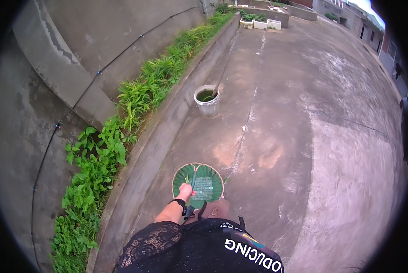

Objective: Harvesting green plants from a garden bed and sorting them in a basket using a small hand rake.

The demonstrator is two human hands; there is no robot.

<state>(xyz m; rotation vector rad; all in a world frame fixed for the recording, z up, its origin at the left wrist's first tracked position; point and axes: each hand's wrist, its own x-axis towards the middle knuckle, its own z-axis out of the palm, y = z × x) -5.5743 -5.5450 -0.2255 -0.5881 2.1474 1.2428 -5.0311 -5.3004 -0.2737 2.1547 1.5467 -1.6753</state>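
My left hand (185, 189) is closed, and thin green plant sprigs (187, 179) stick out above its fingers. It is over the left part of a round green woven basket (179, 175) with a light brown rim. The basket's tall handle (195, 176) rises from the far rim and passes right beside my fingers. A dark-wrapped part (189, 212) of it lies next to my wrist, where I wear a black band (182, 204). Pale grid-like patches (204, 187) show on the basket's bottom. My right hand is not in view.
Ahead, a white bucket (208, 108) of greenish liquid stands on the concrete, a stick (216, 86) leaning in it. On the left, a low kerb (167, 113) borders leafy plants (101, 154) along a wall with a black hose (76, 102). White planters (260, 24) stand far off.
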